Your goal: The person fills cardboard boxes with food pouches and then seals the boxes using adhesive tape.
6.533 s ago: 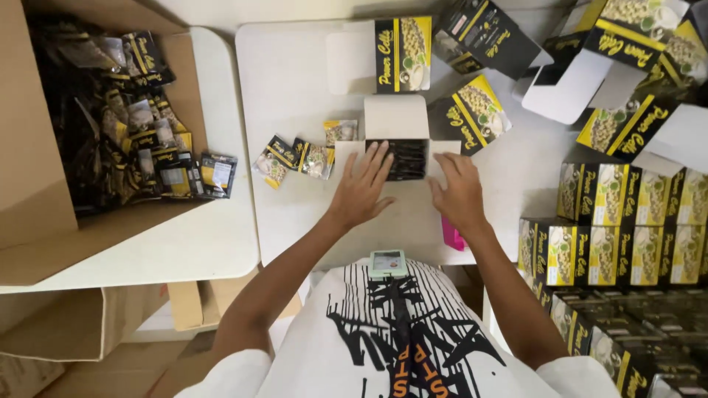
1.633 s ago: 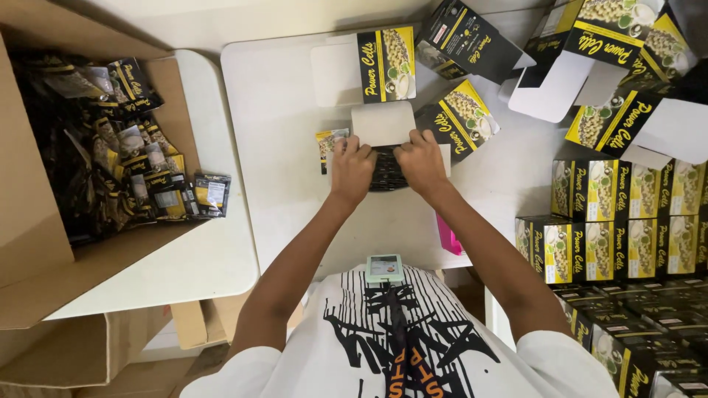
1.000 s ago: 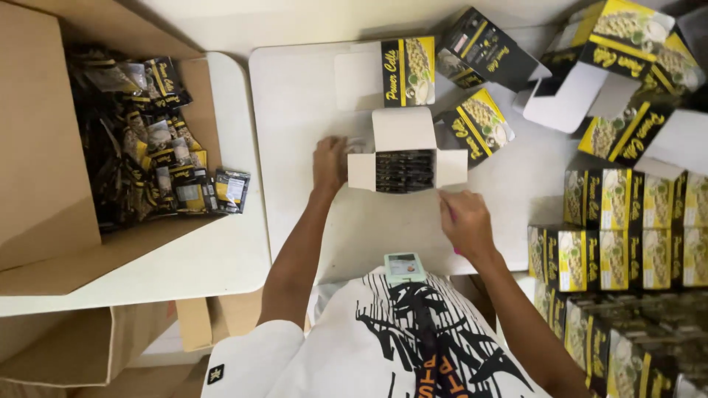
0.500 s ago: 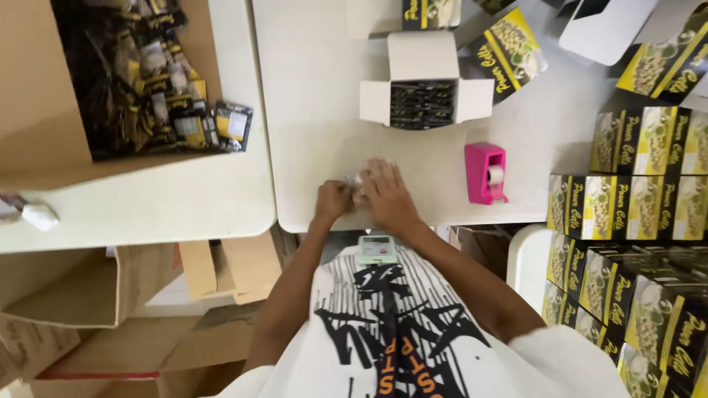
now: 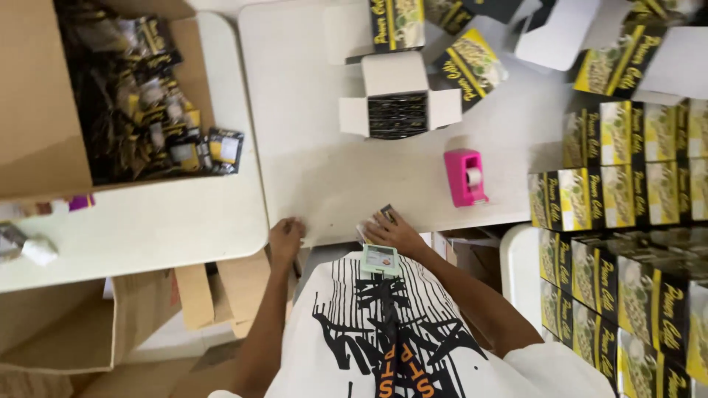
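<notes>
My left hand rests on the near edge of the white table, fingers curled over the rim, holding nothing. My right hand is at the same edge a little to the right, closed around a small dark sachet that sticks out above the fingers. Farther back on the table stands an open white carton, flaps spread, filled with a row of dark sachets. A pink tape dispenser sits to the right of my right hand.
A large cardboard box full of loose dark and yellow sachets lies on the left table. Stacks of black and yellow cartons fill the right side, more lie at the back. Flat cardboard lies on the floor.
My hands, together at the table's near edge half a second ago, have parted: the left slid left along the rim, the right now shows a sachet. Before that, both hands left the open carton.
</notes>
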